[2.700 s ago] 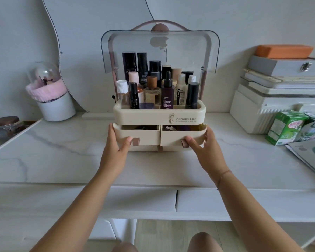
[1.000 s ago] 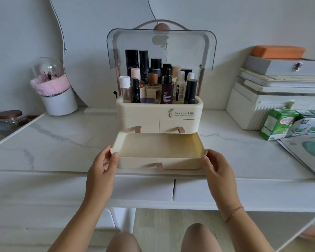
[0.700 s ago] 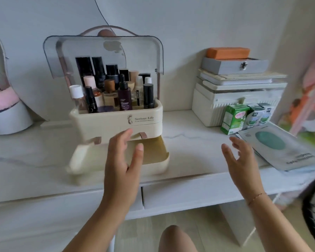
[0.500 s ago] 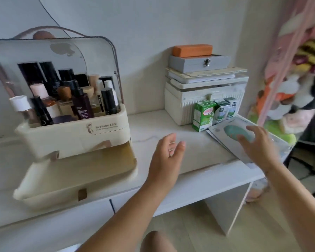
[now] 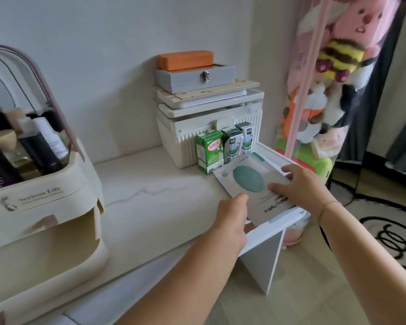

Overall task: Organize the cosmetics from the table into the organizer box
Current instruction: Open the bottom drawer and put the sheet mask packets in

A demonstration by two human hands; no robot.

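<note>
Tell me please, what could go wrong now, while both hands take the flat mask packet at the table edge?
1. The mask packet overhangs the table edge; if the left hand or right hand loses it, it may slide to the floor.
2. The drink cartons stand right behind the packet; lifting it carelessly could tip them.
3. The organizer has its bottom drawer pulled out near the table edge; a passing arm might knock it.
</note>
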